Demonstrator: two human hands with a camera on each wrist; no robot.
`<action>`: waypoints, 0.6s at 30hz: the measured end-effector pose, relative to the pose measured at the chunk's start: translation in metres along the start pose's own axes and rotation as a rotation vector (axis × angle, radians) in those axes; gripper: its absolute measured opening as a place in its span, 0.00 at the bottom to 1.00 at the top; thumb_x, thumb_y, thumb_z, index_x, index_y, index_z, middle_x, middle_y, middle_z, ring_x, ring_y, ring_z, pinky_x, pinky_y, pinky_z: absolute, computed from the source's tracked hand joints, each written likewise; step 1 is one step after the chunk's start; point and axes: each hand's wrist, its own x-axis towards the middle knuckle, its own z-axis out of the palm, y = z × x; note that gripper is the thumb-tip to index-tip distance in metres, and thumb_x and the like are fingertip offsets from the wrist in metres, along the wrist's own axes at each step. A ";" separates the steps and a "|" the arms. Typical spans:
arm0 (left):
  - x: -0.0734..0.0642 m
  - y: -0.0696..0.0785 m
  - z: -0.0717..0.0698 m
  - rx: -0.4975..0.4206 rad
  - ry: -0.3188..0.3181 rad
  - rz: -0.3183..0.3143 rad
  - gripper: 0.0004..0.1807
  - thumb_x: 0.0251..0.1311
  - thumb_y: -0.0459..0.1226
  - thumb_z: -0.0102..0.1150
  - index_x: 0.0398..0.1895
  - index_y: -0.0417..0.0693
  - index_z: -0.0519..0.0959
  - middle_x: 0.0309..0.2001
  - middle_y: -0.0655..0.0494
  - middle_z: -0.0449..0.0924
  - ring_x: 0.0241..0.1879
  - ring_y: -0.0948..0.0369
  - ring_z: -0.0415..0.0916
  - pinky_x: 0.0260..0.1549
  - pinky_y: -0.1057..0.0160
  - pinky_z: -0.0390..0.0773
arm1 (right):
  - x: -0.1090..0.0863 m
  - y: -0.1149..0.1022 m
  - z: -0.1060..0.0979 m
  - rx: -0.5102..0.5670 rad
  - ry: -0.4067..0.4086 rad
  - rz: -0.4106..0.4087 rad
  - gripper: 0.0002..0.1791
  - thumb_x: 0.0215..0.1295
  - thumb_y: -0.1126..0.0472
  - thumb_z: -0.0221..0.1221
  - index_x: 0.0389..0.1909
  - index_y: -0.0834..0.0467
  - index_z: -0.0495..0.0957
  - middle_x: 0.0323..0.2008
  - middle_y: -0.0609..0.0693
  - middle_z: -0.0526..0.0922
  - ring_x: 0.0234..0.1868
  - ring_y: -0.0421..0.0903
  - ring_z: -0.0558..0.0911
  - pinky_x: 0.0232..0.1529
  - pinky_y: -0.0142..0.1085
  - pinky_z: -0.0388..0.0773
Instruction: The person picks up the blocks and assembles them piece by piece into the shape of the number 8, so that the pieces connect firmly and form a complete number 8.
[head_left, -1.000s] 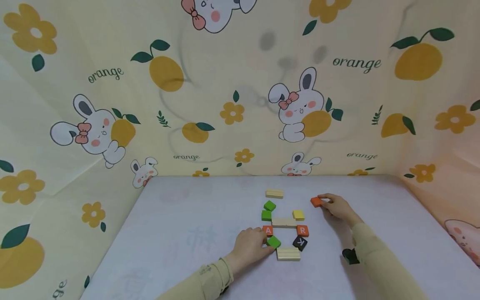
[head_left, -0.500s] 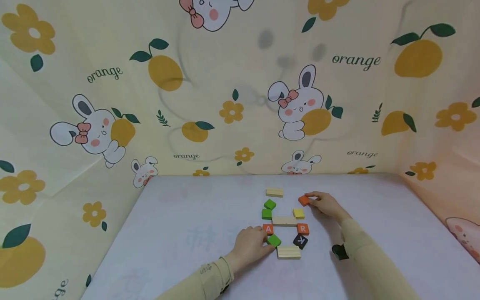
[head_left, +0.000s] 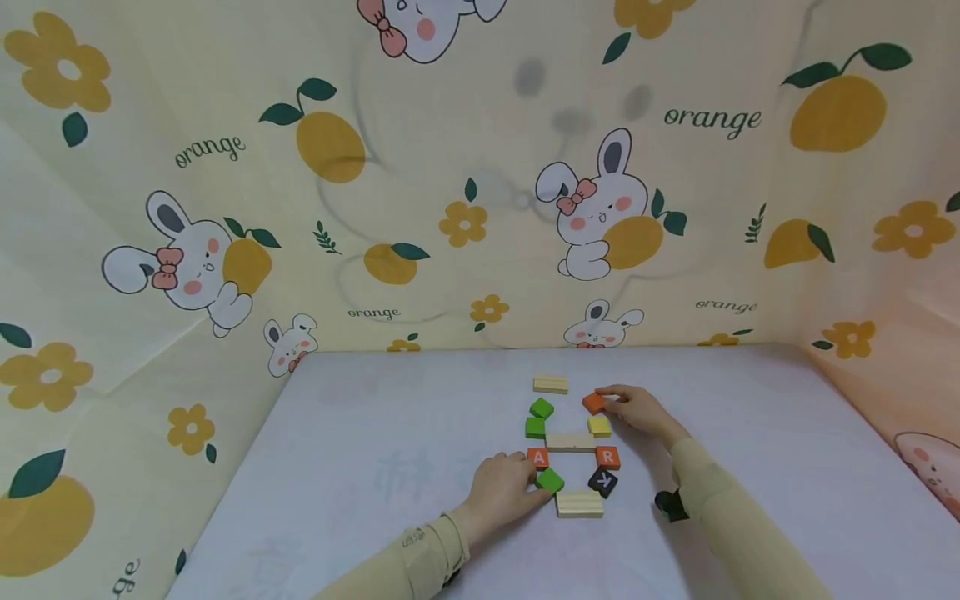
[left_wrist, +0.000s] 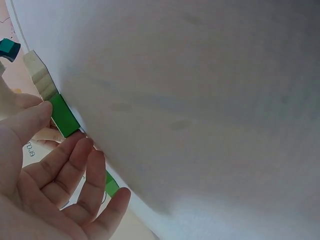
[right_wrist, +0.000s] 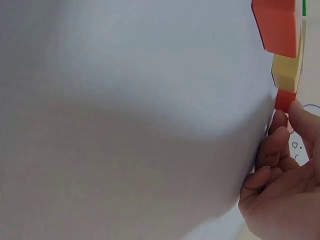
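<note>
My left hand [head_left: 504,487] pinches the nearest green block [head_left: 550,481] between thumb and index finger, its other fingers spread beside the row. In the left wrist view that green block [left_wrist: 64,116] touches a wooden plank. My right hand [head_left: 636,412] holds an orange block [head_left: 594,403] by thumb and fingertips, just behind the yellow block [head_left: 599,427]. The right wrist view shows this orange block [right_wrist: 285,100] partly hidden by the fingers. Nearby on the table lie an orange A block [head_left: 537,457], an orange R block [head_left: 608,457] and a black K block [head_left: 603,482].
Wooden planks lie at the front [head_left: 579,504], middle [head_left: 570,442] and back [head_left: 551,384] of the block outline. Two more green blocks [head_left: 536,427] form its left side. A patterned cloth [head_left: 450,167] hangs behind the white table [head_left: 360,433].
My right hand has moved left with the orange block, from out on the right to just behind the yellow block. My left hand has stayed at the green block.
</note>
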 end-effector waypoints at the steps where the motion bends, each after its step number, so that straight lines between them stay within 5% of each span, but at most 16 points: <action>1: 0.000 0.000 0.000 -0.003 -0.002 0.000 0.17 0.49 0.54 0.64 0.22 0.51 0.81 0.21 0.63 0.75 0.17 0.67 0.62 0.17 0.70 0.58 | 0.000 0.000 0.001 0.004 -0.002 0.006 0.24 0.67 0.56 0.50 0.63 0.57 0.67 0.51 0.64 0.70 0.42 0.51 0.68 0.36 0.36 0.65; 6: -0.001 0.000 0.001 -0.007 -0.001 0.003 0.17 0.49 0.54 0.64 0.21 0.51 0.80 0.21 0.63 0.74 0.17 0.67 0.62 0.17 0.70 0.58 | 0.001 0.001 0.004 0.033 -0.037 -0.007 0.23 0.68 0.55 0.50 0.63 0.55 0.68 0.50 0.61 0.69 0.35 0.48 0.67 0.33 0.36 0.62; 18: 0.000 -0.001 0.000 -0.011 0.012 0.020 0.16 0.50 0.53 0.64 0.22 0.50 0.81 0.21 0.63 0.75 0.17 0.67 0.61 0.17 0.71 0.58 | 0.002 0.000 0.007 0.027 -0.049 -0.033 0.23 0.68 0.53 0.51 0.62 0.54 0.69 0.50 0.59 0.69 0.43 0.51 0.67 0.38 0.40 0.61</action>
